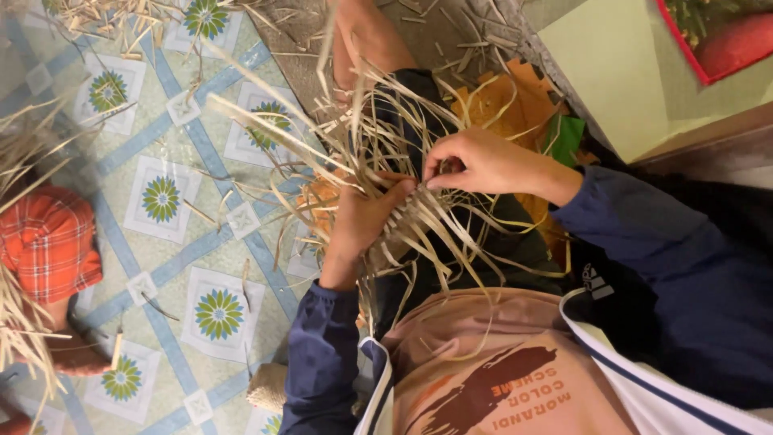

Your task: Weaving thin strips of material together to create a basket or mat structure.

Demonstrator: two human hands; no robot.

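A partly woven bundle of pale straw strips (407,213) lies over my lap, its loose ends fanning out toward the patterned floor. My left hand (362,221) grips the woven part from below, fingers wrapped around it. My right hand (475,161) pinches a single straw strip at the top of the weave, fingertips closed on it. Both forearms wear dark blue sleeves.
Another person in an orange checked garment (44,242) sits at the left beside more straw. Loose straw (113,16) litters the tiled floor (161,201). Orange sheets (515,105) and a green scrap (568,137) lie by my knee. A pale green panel (604,64) stands at upper right.
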